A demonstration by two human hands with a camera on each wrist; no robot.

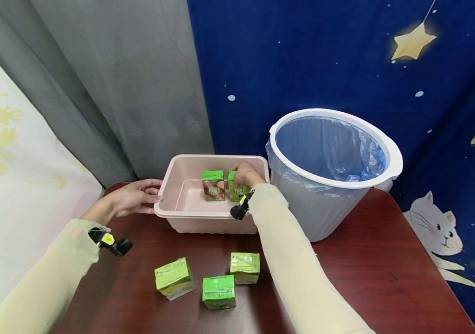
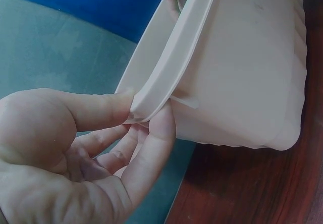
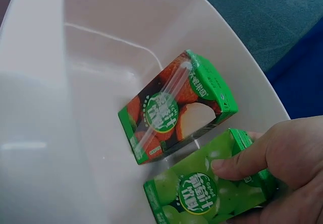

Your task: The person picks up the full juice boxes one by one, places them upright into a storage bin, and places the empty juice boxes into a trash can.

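Note:
My left hand point(image 1: 135, 198) pinches the rim of a pink plastic basin point(image 1: 179, 222) at its left end, thumb on top and fingers below, as the left wrist view shows. Inside the basin, my right hand point(image 1: 246, 174) grips a green grape juice box point(image 3: 202, 183), its thumb across the front. Just left of that box stands a lychee juice box point(image 1: 214, 185) with a straw in clear wrap on its face. In front of the basin, three more green-topped boxes sit on the table: one at left point(image 1: 175, 278), one in the middle point(image 1: 219, 292), one at right point(image 1: 245, 267).
A white trash bin point(image 1: 325, 208) lined with a clear bag stands right beside the basin. The dark red wooden table point(image 1: 367, 278) carries everything. Grey and blue curtains point(image 1: 254, 60) hang close behind.

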